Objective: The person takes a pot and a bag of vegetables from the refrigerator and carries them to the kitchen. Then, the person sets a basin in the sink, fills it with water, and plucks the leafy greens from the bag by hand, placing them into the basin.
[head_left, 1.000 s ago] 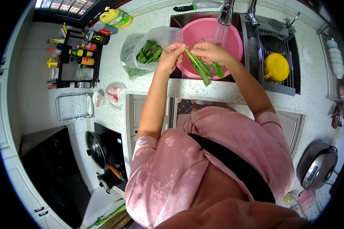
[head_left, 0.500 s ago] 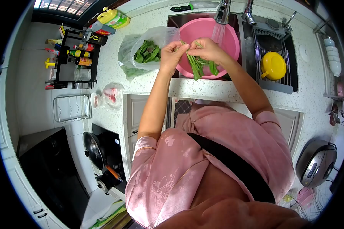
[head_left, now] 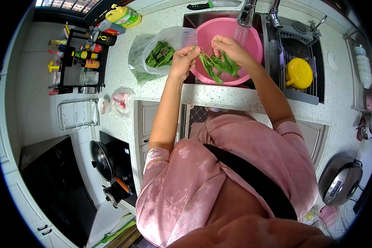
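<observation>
My left hand [head_left: 184, 62] pinches the stem end of some leafy greens [head_left: 213, 68] over the near left rim of a pink basin [head_left: 254, 39]. My right hand [head_left: 228, 50] is closed on the greens a little to the right, its fingertips partly hidden. Leaves hang down between and below both hands, above the basin. Water runs from the faucet [head_left: 246, 13] into the basin, which sits in the sink. Left of my left hand lies an open clear plastic bag [head_left: 146, 45] with more greens [head_left: 160, 55] inside.
A knife [head_left: 213, 5] lies behind the sink. To the right, a yellow pot [head_left: 298, 73] rests on a drying rack in the second basin. A small bag of meat [head_left: 122, 101] is on the left counter. A wok [head_left: 101, 160] stands on the stove.
My hands have moved slightly apart. My right hand has risen and shifted right, and the greens' leaves now spread further to the right.
</observation>
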A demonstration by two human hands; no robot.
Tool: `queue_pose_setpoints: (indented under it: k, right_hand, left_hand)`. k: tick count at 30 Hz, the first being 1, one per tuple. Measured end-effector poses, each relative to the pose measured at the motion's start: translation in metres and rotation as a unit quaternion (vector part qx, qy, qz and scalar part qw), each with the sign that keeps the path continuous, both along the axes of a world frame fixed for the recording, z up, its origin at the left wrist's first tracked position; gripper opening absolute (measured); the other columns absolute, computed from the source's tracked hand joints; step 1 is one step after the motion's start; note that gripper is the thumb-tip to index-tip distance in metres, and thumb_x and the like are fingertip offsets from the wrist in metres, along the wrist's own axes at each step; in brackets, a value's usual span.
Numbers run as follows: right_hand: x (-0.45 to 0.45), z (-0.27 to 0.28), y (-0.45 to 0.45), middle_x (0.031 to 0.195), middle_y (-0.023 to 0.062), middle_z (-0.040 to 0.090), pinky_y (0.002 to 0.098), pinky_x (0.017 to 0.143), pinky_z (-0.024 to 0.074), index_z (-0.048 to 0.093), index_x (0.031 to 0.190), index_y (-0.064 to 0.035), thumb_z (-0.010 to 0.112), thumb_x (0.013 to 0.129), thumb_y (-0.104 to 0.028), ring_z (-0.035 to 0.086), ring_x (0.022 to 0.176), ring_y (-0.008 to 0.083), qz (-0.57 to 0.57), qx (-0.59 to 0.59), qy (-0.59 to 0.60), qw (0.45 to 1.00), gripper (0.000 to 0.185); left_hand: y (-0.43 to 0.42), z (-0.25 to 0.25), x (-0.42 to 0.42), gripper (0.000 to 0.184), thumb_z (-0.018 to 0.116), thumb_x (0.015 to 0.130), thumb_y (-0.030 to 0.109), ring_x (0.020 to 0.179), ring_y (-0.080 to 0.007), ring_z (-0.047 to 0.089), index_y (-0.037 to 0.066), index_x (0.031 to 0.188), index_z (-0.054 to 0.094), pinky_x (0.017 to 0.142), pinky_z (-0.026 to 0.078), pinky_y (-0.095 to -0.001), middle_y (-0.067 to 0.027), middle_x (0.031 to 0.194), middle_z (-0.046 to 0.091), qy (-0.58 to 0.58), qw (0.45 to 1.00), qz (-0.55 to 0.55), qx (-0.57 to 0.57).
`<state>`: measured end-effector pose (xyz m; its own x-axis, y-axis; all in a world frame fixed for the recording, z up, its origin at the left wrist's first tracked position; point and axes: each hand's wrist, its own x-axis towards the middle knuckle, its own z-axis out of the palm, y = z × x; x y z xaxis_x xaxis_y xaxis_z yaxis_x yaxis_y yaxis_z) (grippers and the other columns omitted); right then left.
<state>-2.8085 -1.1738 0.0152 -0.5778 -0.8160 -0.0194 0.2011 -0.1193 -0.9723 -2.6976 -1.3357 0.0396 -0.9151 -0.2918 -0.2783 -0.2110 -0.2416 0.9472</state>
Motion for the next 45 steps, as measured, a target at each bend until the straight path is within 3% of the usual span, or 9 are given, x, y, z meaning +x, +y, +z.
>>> queue_pose_setpoints:
  k: [2,9,12,17,30,36,38,41,45]
  right_hand:
    - [0.005,0.006,0.001,0.069,-0.0022,0.054,0.0169,0.050,0.0363,0.055,0.089,-0.0047,0.051,0.089,-0.014,0.049,0.058,0.0043,0.006,0.057,0.011,0.998,0.010]
    - [-0.001,-0.015,-0.019,0.063,0.0005,0.059,0.0216,0.048,0.0391,0.062,0.079,-0.0033,0.062,0.080,-0.024,0.052,0.052,0.0075,0.028,0.043,0.159,0.986,0.021]
    - [-0.002,-0.004,-0.015,0.059,0.0002,0.057,0.0209,0.043,0.0358,0.061,0.075,-0.0045,0.064,0.078,-0.023,0.049,0.049,0.0060,0.049,0.116,0.065,0.990,0.019]
    - [-0.010,-0.017,-0.019,0.055,0.0002,0.053,0.0194,0.033,0.0242,0.057,0.070,-0.0060,0.062,0.078,-0.016,0.042,0.041,0.0029,0.109,0.040,-0.075,0.990,0.014]
    - [-0.011,-0.019,-0.018,0.056,0.0023,0.055,0.0183,0.031,0.0240,0.057,0.072,-0.0052,0.059,0.081,-0.015,0.041,0.037,0.0041,0.131,0.050,-0.142,0.980,0.014]
    - [-0.015,-0.032,-0.020,0.057,0.0006,0.055,0.0198,0.039,0.0313,0.060,0.078,-0.0045,0.061,0.081,-0.019,0.046,0.044,0.0050,0.132,0.091,-0.066,0.985,0.015]
    - [-0.010,-0.030,-0.024,0.058,-0.0009,0.055,0.0227,0.047,0.0364,0.062,0.078,-0.0038,0.064,0.078,-0.021,0.049,0.049,0.0067,-0.035,0.057,0.131,0.989,0.018]
    - [-0.009,-0.006,-0.014,0.059,-0.0011,0.056,0.0243,0.051,0.0386,0.063,0.074,-0.0030,0.067,0.075,-0.022,0.049,0.052,0.0076,0.028,0.164,0.222,0.961,0.019]
    - [-0.007,-0.014,-0.018,0.060,0.0011,0.058,0.0240,0.050,0.0375,0.062,0.071,-0.0021,0.067,0.075,-0.021,0.049,0.054,0.0062,0.041,0.133,0.260,0.955,0.020]
  left_hand:
    - [0.001,0.000,0.001,0.012,0.063,0.085,0.016,0.040,-0.0021,0.028,0.005,0.080,0.061,0.036,0.018,-0.0177,0.0065,0.052,0.041,-0.003,1.000,0.000,0.017]
    - [-0.006,-0.003,-0.003,0.012,0.068,0.081,0.016,0.039,-0.0010,0.034,0.005,0.078,0.062,0.034,0.022,-0.0168,0.0048,0.056,0.050,-0.017,0.999,-0.006,0.029]
    - [-0.004,0.001,-0.005,0.014,0.068,0.080,0.016,0.039,-0.0012,0.034,0.006,0.075,0.061,0.034,0.021,-0.0170,0.0044,0.056,0.052,-0.023,0.999,-0.005,0.025]
    - [-0.003,-0.002,-0.010,0.017,0.069,0.080,0.017,0.039,-0.0015,0.034,0.008,0.070,0.058,0.035,0.021,-0.0170,0.0032,0.057,0.053,-0.029,0.998,0.002,0.051]
    - [-0.010,-0.018,-0.017,0.019,0.065,0.084,0.019,0.040,-0.0031,0.030,0.007,0.073,0.055,0.035,0.021,-0.0174,0.0030,0.056,0.048,-0.054,0.996,-0.001,0.075]
    - [-0.010,-0.021,-0.016,0.021,0.067,0.082,0.019,0.039,-0.0032,0.033,0.007,0.069,0.055,0.034,0.022,-0.0175,0.0015,0.056,0.050,-0.055,0.996,0.013,0.065]
    - [-0.008,-0.020,-0.015,0.022,0.069,0.080,0.018,0.039,-0.0032,0.036,0.007,0.066,0.056,0.034,0.022,-0.0174,0.0010,0.056,0.052,-0.048,0.997,0.019,0.052]
    - [-0.001,-0.016,-0.016,0.021,0.070,0.079,0.017,0.039,-0.0029,0.037,0.007,0.066,0.056,0.034,0.023,-0.0180,0.0014,0.056,0.053,-0.042,0.998,0.043,-0.024]
    - [0.001,-0.017,-0.018,0.022,0.069,0.080,0.018,0.035,-0.0024,0.033,0.007,0.068,0.054,0.032,0.020,-0.0176,0.0007,0.055,0.053,-0.032,0.996,0.040,-0.068]
